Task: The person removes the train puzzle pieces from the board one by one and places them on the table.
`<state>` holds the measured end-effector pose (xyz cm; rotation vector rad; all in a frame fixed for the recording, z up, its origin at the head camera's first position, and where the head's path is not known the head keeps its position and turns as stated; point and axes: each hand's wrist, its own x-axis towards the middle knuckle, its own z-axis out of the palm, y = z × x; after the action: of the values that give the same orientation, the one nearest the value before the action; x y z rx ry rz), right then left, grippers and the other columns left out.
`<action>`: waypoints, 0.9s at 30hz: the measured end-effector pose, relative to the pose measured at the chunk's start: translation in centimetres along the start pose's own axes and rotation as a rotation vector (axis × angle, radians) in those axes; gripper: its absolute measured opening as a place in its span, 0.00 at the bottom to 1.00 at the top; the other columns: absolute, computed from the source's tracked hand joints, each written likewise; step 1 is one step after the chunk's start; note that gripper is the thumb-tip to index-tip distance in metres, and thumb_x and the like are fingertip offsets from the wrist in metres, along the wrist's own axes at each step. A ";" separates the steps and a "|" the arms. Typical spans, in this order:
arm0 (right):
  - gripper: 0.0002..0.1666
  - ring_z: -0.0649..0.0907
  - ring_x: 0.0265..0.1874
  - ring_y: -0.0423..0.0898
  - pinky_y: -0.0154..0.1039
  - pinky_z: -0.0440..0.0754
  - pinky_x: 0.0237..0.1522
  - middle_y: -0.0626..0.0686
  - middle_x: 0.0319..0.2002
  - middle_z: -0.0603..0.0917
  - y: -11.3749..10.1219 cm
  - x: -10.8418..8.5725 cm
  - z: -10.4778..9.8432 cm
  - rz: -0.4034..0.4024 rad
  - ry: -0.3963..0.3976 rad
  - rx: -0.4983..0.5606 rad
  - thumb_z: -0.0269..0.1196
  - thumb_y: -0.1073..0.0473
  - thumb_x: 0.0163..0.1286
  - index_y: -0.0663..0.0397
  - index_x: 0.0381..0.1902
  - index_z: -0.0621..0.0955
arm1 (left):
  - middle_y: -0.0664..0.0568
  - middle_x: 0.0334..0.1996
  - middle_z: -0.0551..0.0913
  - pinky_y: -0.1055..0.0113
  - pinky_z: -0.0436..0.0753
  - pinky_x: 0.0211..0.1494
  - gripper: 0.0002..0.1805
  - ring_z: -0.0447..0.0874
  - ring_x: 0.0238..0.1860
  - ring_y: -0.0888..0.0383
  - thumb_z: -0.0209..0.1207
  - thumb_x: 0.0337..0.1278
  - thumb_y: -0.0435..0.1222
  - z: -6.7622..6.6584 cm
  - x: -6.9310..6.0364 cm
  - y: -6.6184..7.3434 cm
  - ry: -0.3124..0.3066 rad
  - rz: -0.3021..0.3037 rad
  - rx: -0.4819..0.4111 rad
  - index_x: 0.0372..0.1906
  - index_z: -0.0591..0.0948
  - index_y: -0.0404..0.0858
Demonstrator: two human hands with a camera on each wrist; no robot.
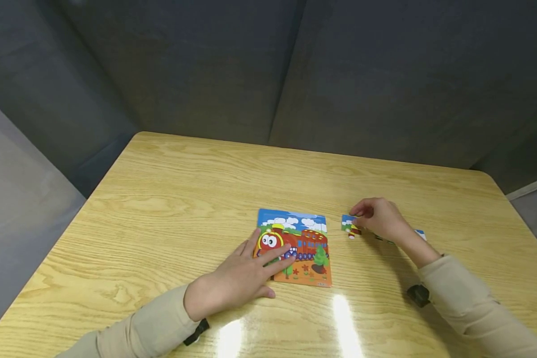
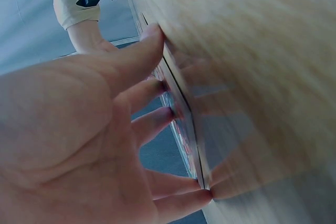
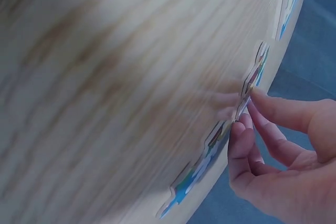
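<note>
A flat jigsaw puzzle (image 1: pixel 311 271) with a red cartoon train, blue sky and orange ground lies on the table. My left hand (image 1: pixel 239 278) rests across its left side with fingers spread; in the left wrist view the fingertips touch the edge of the puzzle board (image 2: pixel 183 106). To the right of the board, my right hand (image 1: pixel 380 219) pinches a small puzzle piece (image 1: pixel 350 226) showing sky, green and red. The right wrist view shows thumb and fingers on this piece (image 3: pixel 256 69), low over the tabletop. More pieces (image 3: pixel 197 174) lie beside that hand, partly hidden beneath it in the head view.
The wooden table (image 1: pixel 170 199) has rounded far corners, and dark cloth panels (image 1: pixel 206 74) stand behind it. Another loose piece (image 1: pixel 420 232) shows past the right wrist. Bright light reflections streak the table's near side. Dark wrist straps sit at both cuffs.
</note>
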<state>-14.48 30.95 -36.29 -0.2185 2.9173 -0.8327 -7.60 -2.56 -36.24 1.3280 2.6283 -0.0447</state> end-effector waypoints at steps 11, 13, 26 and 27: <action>0.08 0.80 0.32 0.49 0.41 0.76 0.33 0.53 0.33 0.83 -0.5 -0.3 -0.1 0.016 0.003 0.010 0.68 0.67 0.62 0.63 0.40 0.84 | 0.56 0.77 0.53 0.45 0.67 0.66 0.38 0.47 0.72 0.29 0.52 0.64 0.57 0.0 0.0 0.0 0.006 0.007 -0.010 0.77 0.59 0.53; 0.08 0.81 0.32 0.49 0.40 0.77 0.33 0.53 0.32 0.84 -1.0 -0.5 -0.1 0.007 0.009 0.015 0.68 0.67 0.62 0.63 0.40 0.84 | 0.56 0.77 0.53 0.45 0.67 0.66 0.38 0.47 0.72 0.28 0.52 0.64 0.57 0.0 0.0 0.0 0.002 0.003 -0.018 0.77 0.59 0.53; 0.08 0.82 0.29 0.45 0.33 0.78 0.27 0.50 0.30 0.85 -5.7 -2.4 2.8 -0.087 -0.136 0.221 0.68 0.69 0.62 0.64 0.40 0.84 | 0.55 0.77 0.52 0.44 0.68 0.66 0.37 0.47 0.71 0.25 0.51 0.65 0.57 -0.1 -0.1 0.1 0.006 0.009 -0.005 0.77 0.56 0.63; 0.08 0.82 0.29 0.45 0.33 0.79 0.27 0.50 0.30 0.85 -5.9 -2.5 3.0 -0.086 -0.141 0.219 0.68 0.69 0.62 0.64 0.40 0.84 | 0.55 0.77 0.52 0.44 0.68 0.66 0.36 0.46 0.71 0.25 0.51 0.65 0.57 -0.1 -0.1 0.1 0.002 0.007 -0.010 0.77 0.56 0.63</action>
<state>-10.97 24.80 -35.57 -0.3688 2.6773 -1.0925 -7.47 -2.62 -36.11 1.3347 2.6217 -0.0289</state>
